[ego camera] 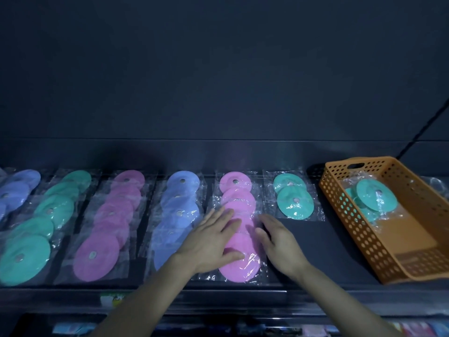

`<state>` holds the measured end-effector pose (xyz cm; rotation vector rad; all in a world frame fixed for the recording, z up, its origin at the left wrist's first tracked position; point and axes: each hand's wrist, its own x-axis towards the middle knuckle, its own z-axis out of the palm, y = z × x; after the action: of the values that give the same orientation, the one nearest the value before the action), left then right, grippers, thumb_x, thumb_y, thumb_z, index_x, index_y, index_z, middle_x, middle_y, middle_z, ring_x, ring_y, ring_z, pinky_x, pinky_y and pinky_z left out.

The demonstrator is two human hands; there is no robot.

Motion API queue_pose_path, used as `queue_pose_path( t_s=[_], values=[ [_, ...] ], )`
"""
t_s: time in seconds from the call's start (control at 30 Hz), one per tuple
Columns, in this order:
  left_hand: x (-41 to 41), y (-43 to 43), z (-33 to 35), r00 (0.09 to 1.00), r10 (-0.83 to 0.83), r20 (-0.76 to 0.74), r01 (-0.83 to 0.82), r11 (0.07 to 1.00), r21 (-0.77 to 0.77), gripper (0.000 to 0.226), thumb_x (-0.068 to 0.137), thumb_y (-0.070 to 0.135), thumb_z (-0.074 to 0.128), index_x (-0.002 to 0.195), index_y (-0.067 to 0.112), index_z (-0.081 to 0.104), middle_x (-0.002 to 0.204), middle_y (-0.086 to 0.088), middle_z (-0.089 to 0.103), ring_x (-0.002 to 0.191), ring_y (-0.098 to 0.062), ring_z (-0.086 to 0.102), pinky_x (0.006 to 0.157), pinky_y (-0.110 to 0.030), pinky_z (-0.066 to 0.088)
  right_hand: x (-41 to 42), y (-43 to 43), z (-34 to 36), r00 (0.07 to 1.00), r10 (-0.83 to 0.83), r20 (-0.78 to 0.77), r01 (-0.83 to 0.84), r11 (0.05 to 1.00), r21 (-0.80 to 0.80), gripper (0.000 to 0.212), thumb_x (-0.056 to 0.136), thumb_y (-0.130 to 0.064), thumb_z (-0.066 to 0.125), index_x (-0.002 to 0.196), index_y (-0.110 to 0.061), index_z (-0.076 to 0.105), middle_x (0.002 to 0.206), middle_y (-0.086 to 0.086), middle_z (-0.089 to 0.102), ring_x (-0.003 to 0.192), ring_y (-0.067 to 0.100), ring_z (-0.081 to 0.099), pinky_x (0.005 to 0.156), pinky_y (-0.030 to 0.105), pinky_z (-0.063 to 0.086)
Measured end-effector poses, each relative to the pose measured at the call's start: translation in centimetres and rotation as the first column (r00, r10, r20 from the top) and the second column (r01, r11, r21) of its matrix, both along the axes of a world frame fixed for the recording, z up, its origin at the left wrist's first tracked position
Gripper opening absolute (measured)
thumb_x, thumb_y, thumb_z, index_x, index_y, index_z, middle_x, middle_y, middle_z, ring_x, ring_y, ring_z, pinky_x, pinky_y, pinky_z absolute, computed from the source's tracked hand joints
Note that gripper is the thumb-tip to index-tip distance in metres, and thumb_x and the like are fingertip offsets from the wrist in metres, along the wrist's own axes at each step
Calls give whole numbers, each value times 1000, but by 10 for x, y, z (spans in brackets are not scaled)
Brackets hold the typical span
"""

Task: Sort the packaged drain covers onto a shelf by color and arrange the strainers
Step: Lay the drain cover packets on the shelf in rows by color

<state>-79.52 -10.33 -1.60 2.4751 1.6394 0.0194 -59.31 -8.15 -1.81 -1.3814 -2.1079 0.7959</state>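
Packaged round drain covers lie in overlapping rows by colour on the dark shelf (328, 251). A pink row (239, 198) runs front to back in the middle. My left hand (211, 242) lies flat with straight fingers on that row's left side. Along its right edge my right hand (279, 242) rests flat as well. Neither hand grips anything. To the left lie a blue row (181, 205), another pink row (114, 220), a green row (43, 224) and a blue row (17, 190). Two green covers (294, 198) lie to the right.
An orange perforated basket (364, 229) sits tilted at the right end of the shelf with several green packaged covers (375, 198) inside. A dark back wall rises behind the shelf. Below the shelf's front edge, coloured goods show on a lower level.
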Motion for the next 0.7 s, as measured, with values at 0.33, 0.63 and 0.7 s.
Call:
queue_pose_path(
  t_s=[0.33,0.63,0.7],
  values=[
    [12,7,4,998,32,54,-29,998,-63,102,66,80,2,152,24,8,159,0,-7,141,-9,-18,109,-23,-19,18,15,9,993,-12,118,21,997,-75,10,93,-19,50,98,-14,56,97,1,61,91,20,55,78,31,43],
    [86,44,33,972,4,233,-7,1000,11,58,94,53,42,144,25,34,157,8,19,145,-8,9,117,-24,11,106,26,61,974,-193,122,175,974,142,22,88,-12,61,109,-11,67,107,1,67,96,13,62,81,14,41],
    [110,54,37,962,-49,270,34,998,61,50,95,45,46,140,23,43,154,8,29,145,-8,13,116,-20,12,130,35,72,967,-227,116,201,959,201,18,87,-8,61,103,-10,70,101,1,69,91,15,62,75,13,38]
  ],
)
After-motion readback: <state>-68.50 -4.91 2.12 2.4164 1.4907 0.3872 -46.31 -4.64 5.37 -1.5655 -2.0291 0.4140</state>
